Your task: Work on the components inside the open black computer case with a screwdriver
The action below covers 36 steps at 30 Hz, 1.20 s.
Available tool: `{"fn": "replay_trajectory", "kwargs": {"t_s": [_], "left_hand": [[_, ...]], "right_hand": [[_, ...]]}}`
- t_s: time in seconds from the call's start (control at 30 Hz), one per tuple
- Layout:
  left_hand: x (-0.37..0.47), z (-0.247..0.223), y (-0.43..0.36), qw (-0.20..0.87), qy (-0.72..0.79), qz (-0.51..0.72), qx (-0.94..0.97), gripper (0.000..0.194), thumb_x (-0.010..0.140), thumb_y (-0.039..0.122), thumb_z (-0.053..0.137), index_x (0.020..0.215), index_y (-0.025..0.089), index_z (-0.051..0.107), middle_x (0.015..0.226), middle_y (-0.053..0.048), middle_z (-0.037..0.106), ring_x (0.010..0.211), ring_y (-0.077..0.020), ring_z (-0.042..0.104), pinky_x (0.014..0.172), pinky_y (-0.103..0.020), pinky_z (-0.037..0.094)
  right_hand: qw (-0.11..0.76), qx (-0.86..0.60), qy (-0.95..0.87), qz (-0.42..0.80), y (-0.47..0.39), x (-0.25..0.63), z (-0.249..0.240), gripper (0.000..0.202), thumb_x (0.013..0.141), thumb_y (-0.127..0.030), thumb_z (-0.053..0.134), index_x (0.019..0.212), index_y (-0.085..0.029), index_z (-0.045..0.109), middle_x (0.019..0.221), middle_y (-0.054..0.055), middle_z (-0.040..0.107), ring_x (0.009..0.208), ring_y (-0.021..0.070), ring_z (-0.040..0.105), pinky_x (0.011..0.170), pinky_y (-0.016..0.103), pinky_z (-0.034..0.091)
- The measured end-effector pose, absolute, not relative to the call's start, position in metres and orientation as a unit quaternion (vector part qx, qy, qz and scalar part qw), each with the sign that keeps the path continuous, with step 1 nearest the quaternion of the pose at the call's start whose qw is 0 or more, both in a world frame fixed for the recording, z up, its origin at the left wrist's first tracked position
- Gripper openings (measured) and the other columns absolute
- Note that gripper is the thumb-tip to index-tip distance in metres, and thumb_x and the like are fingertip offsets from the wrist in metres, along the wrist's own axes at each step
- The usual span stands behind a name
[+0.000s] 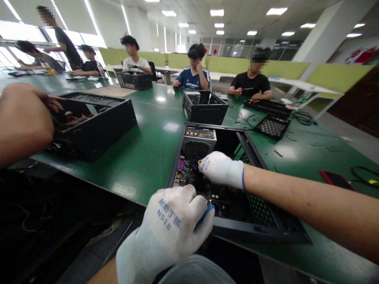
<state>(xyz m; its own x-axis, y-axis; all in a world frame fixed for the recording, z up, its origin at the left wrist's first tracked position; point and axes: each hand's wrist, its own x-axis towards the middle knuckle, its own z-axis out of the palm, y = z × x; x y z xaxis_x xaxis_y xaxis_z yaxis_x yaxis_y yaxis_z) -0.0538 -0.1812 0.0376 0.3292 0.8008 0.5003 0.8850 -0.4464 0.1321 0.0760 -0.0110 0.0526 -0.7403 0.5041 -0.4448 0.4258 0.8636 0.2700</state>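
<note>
An open black computer case lies on the green table in front of me, with a power supply in its far left corner and a motherboard inside. My left hand, in a white glove with blue print, is curled closed at the near left part of the case. Whatever is in its fingers is hidden. Over the motherboard, just below the power supply, my right hand, gloved too, has its fingers closed beside a dark bundle with a yellow bit. The glove covers what they grip.
Left of me, a co-worker's bare arm reaches into another case. A smaller case stands beyond mine. On the right lie a black perforated panel, cables and a red-edged device. Several people sit across the table.
</note>
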Motion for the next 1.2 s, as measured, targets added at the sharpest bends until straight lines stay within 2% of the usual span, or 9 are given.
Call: {"fn": "replay_trajectory", "kwargs": {"t_s": [0.17,0.27,0.5,0.8,1.0,1.2], "left_hand": [[-0.054,0.038,-0.181,0.080,-0.517,-0.259,-0.812,0.026,0.099,0.035,0.055,0.075,0.025,0.053,0.075,-0.001,0.059,0.061,-0.0203,0.057,0.054,-0.036,0.031],[-0.055,0.039,-0.180,0.079,-0.515,-0.268,-0.811,0.025,0.098,0.033,0.055,0.075,0.025,0.054,0.075,-0.001,0.060,0.061,-0.0201,0.057,0.054,-0.036,0.032],[-0.054,0.038,-0.180,0.079,-0.517,-0.267,-0.809,0.025,0.098,0.032,0.057,0.074,0.025,0.053,0.074,-0.001,0.058,0.061,-0.0198,0.057,0.055,-0.035,0.032],[-0.054,0.036,-0.182,0.081,-0.521,-0.265,-0.807,0.024,0.098,0.031,0.058,0.075,0.026,0.051,0.074,0.001,0.057,0.062,-0.0195,0.055,0.057,-0.036,0.030],[-0.055,0.035,-0.182,0.078,-0.520,-0.263,-0.809,0.023,0.097,0.030,0.059,0.076,0.026,0.051,0.075,0.001,0.057,0.063,-0.0203,0.055,0.057,-0.037,0.031],[-0.053,0.036,-0.180,0.094,-0.521,-0.270,-0.804,0.026,0.098,0.030,0.058,0.073,0.026,0.051,0.071,0.001,0.055,0.060,-0.0194,0.054,0.056,-0.037,0.029]], "right_hand": [[0.233,0.283,0.925,0.098,-0.021,0.101,0.072,0.023,0.092,-0.022,0.061,0.108,-0.012,0.075,0.104,0.018,0.078,0.100,0.0330,0.076,0.083,0.039,0.057],[0.251,0.312,0.911,0.096,-0.021,0.115,0.076,0.023,0.093,-0.025,0.061,0.106,-0.013,0.076,0.103,0.017,0.078,0.098,0.0330,0.076,0.082,0.038,0.057],[0.272,0.360,0.884,0.117,0.000,0.118,0.077,0.025,0.086,-0.018,0.063,0.105,-0.012,0.078,0.106,0.020,0.079,0.100,0.0357,0.076,0.079,0.042,0.058],[0.262,0.358,0.889,0.114,0.003,0.112,0.085,0.026,0.084,-0.022,0.065,0.103,-0.013,0.079,0.106,0.019,0.079,0.099,0.0360,0.076,0.079,0.042,0.057],[0.228,0.379,0.888,0.126,0.008,0.125,0.089,0.024,0.084,-0.023,0.064,0.100,-0.015,0.079,0.098,0.018,0.079,0.092,0.0352,0.077,0.073,0.040,0.057],[0.223,0.380,0.888,0.133,0.034,0.130,0.069,0.024,0.086,-0.016,0.063,0.105,-0.013,0.079,0.106,0.020,0.079,0.100,0.0317,0.076,0.081,0.038,0.055]]}}
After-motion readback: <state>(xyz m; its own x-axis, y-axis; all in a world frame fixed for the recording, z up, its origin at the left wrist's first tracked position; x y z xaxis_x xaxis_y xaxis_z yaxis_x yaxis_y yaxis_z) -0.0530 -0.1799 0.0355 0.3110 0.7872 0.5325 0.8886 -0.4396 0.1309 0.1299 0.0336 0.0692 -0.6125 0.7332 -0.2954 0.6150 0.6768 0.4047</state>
